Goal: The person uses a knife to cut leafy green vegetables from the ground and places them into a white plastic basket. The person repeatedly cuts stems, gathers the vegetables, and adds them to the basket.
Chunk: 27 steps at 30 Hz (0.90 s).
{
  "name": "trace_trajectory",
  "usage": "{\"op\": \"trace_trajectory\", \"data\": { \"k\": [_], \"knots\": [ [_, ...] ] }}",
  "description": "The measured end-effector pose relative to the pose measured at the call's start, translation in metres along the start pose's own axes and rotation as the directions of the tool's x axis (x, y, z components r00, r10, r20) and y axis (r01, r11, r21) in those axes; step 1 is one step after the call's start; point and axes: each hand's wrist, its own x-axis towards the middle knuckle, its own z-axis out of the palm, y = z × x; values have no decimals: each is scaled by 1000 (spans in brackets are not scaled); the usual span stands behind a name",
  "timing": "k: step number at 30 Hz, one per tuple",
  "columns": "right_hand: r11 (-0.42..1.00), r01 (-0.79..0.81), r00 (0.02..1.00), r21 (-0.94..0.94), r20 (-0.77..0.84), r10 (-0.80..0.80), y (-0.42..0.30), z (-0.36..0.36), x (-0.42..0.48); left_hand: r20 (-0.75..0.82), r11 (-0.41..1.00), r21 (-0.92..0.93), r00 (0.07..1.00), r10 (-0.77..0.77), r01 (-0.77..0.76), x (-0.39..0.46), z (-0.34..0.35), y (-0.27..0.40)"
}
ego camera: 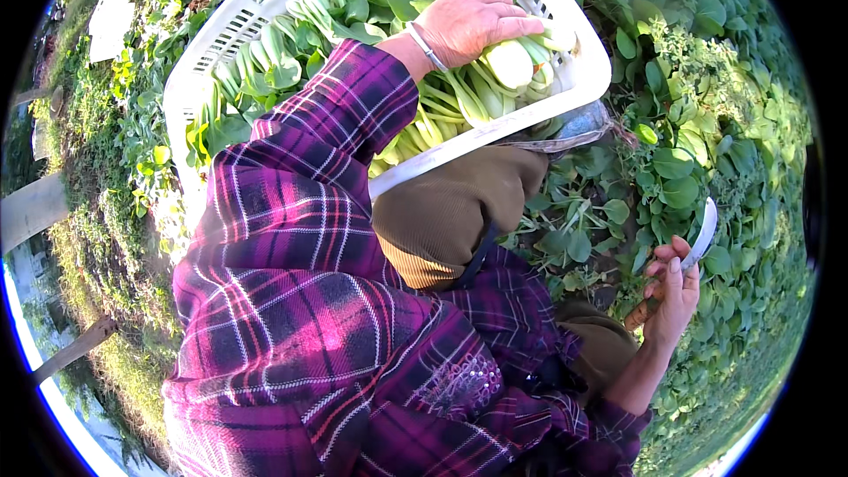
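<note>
My left hand (472, 23), with a silver bangle at the wrist, lies over a bok choy (510, 66) in the corner of a white plastic basket (457, 146). Its fingers curl over the pale stalks, and the palm side is hidden. Rows of bok choy (265, 56) fill the basket, white bases and green leaves showing. Lower right, my right hand (672, 285) is closed around a small curved knife (703, 232). The blade points up and away, and part of a brown handle (637, 315) shows below the fingers.
Leafy green plants (676, 172) grow densely on the right. My bent knee (457, 205) in brown corduroy is beside the basket. Below the basket's corner is a bluish object (583, 126), partly covered. Weeds, a pale sheet (111, 23) and a wooden post (76, 348) stand on the left.
</note>
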Motion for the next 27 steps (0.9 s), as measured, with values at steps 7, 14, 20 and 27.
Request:
{"op": "trace_trajectory", "data": {
  "k": [7,14,20,27],
  "knots": [
    [999,-22,992,-32,-125,18,5,-19,7,56,999,-41,998,22,-20,-5,42,9],
    [997,5,986,-75,-167,-18,9,-42,20,58,994,33,993,-106,105,-16,63,9],
    [997,-2,948,-78,-318,-23,37,-134,7,501,921,371,809,-308,121,1,-1,28],
    [981,-196,875,10,-450,179,130,-224,-37,398,920,-166,877,-267,356,-3,16,50]
  ]
}}
